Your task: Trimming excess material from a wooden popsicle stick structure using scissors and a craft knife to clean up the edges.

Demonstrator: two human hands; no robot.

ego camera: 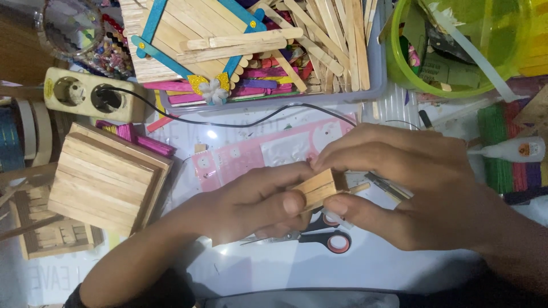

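— From the head camera, looking straight down: both hands are meeting over the middle of the table (365, 268). The left hand (251, 205) is curling round a small block of craft sticks (319, 187), thumb pressing on its near face.

— And the right hand (399, 182)?

— It's arching over the top, fingertips pinching the far edge of that same block, thumb bracing underneath. So both hands are clamped on it, neither one spread. The block is being held just above the tabletop, right over the red-handled scissors (319, 236).

— What step is this, would you say?

— My guess is they're squeezing the sticks together while a joint sets, or lining up the layers. The glue bottle (511, 150) is lying just off to the right of the hand, tip pointing inward.

— What's sitting around them?

— A bigger stick-built box lid (105, 182) is resting to the left, well apart. Up top, a tray of plain and coloured sticks (342, 85) is holding a stick panel with blue trim (194, 40). A green bowl (399, 63) is at upper right, a cream power strip (85, 94) at upper left with a black cable (251, 121) trailing across.

— And the next move?

— Judging from here, it calls for steady, even pressure with the edges kept flush, and the glue within reach of the right hand.
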